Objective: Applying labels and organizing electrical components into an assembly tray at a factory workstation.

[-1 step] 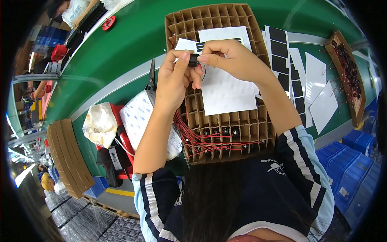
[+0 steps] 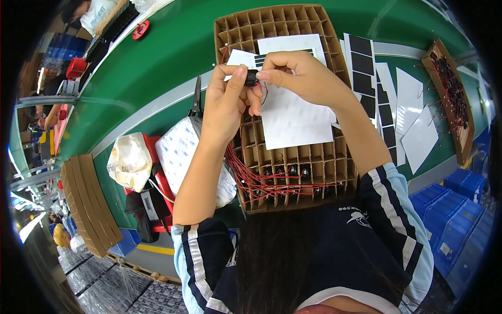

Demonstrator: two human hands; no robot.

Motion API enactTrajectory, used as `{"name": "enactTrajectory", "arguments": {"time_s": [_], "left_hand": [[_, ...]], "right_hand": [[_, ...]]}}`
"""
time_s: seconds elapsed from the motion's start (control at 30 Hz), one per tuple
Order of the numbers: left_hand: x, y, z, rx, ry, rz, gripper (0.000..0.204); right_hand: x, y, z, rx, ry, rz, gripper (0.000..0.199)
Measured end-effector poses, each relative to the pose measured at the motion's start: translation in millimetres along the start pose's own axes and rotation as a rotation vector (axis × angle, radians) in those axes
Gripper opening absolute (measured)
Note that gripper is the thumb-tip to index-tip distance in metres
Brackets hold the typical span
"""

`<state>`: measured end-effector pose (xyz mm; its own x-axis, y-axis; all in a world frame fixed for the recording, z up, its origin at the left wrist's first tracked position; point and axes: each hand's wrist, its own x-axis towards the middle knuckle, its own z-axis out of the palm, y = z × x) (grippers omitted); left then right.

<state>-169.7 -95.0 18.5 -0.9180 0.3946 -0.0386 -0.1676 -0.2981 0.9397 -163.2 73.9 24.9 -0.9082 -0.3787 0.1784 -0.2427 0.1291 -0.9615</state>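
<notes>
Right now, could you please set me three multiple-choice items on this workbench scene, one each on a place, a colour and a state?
1. Where do the scissors lie?
A. Left of the cardboard grid tray
B. Inside the tray
C. On the black-patch sheets

2. What colour are the wires trailing over the tray's near cells?
A. Blue
B. Red
C. Yellow

3. How is the small black part held?
A. Lying loose on the white sheet
B. By the left hand alone
C. Pinched between the fingers of both hands

Answers:
1 A: the scissors rest on the green surface beside the tray's left edge.
2 B: the bundle is plainly red.
3 C: left hand and right hand meet on the part above the tray.
</notes>
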Motion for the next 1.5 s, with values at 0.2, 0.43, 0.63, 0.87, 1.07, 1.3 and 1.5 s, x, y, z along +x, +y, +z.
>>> {"name": "enactTrajectory", "arguments": {"time_s": [0.2, 0.43, 0.63, 0.87, 1.07, 1.3, 1.5], "left_hand": [[-1.1, -0.9, -5.5, 0.064, -0.038, -0.046, 0.024], [-1.2, -0.3, -6.0, -0.094, -0.044, -0.116, 0.030], [-2.6, 2.9, -1.3, -0.022, -0.007, -0.057, 0.027], [-1.8, -1.2, -7.0, -0.005, -0.110, -0.027, 0.024], [-2.6, 2.0, -4.6, -0.045, -0.130, 0.013, 0.030], [-1.8, -2.0, 2.0, -0.027, -0.054, 0.075, 0.028], [-5.3, -4.6, -0.4, -0.052, -0.079, 0.080, 0.031]], "right_hand": [[-1.1, -2.3, 2.0, -0.094, 0.016, 0.065, 0.024], [-0.2, -1.5, -3.4, -0.029, -0.004, 0.049, 0.024], [0.8, 3.3, 0.2, -0.061, 0.085, -0.059, 0.028], [-0.4, -1.9, -1.9, -0.229, 0.102, 0.058, 0.022], [0.0, -5.6, -3.5, 0.042, -0.005, 0.015, 0.021], [-1.5, -2.0, 0.0, -0.166, 0.060, -0.025, 0.020], [-1.9, -5.9, 3.5, -0.232, 0.096, -0.018, 0.020]]}}
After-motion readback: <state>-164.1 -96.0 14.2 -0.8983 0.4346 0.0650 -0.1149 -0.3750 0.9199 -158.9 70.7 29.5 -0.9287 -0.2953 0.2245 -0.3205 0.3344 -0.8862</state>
